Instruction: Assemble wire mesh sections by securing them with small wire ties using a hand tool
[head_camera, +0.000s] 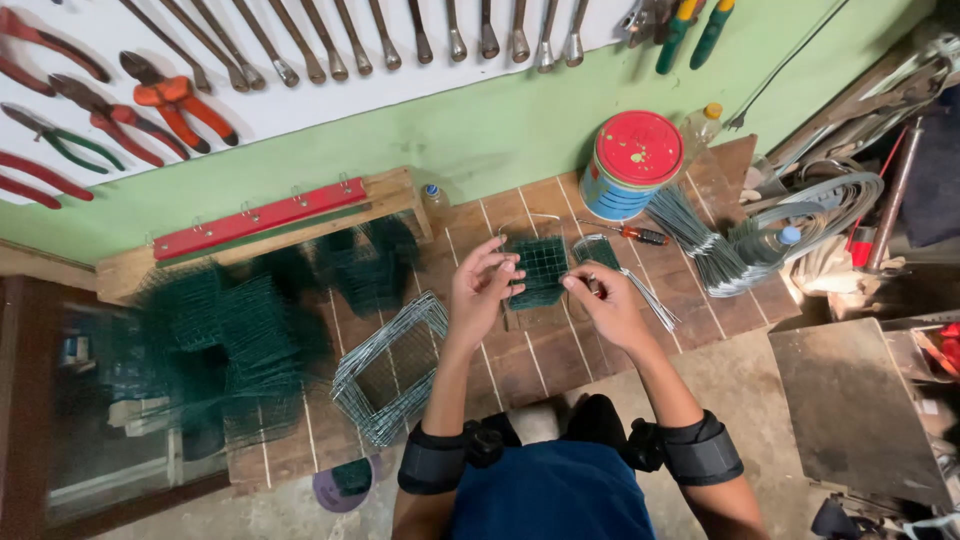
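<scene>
This is a workshop. Pliers (170, 100) and a row of wrenches (330, 45) hang on a white board on the far green wall. The wooden bench (560, 350) carries stacks of green wire mesh (230, 330), bundled wire (700, 240), a screwdriver (640, 235) and a red-lidded tin (632, 160).

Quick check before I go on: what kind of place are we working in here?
Most likely a small home workshop: pliers and wrenches hang on the wall, and green wire mesh, held by both hands, lies on a wooden bench.
</scene>
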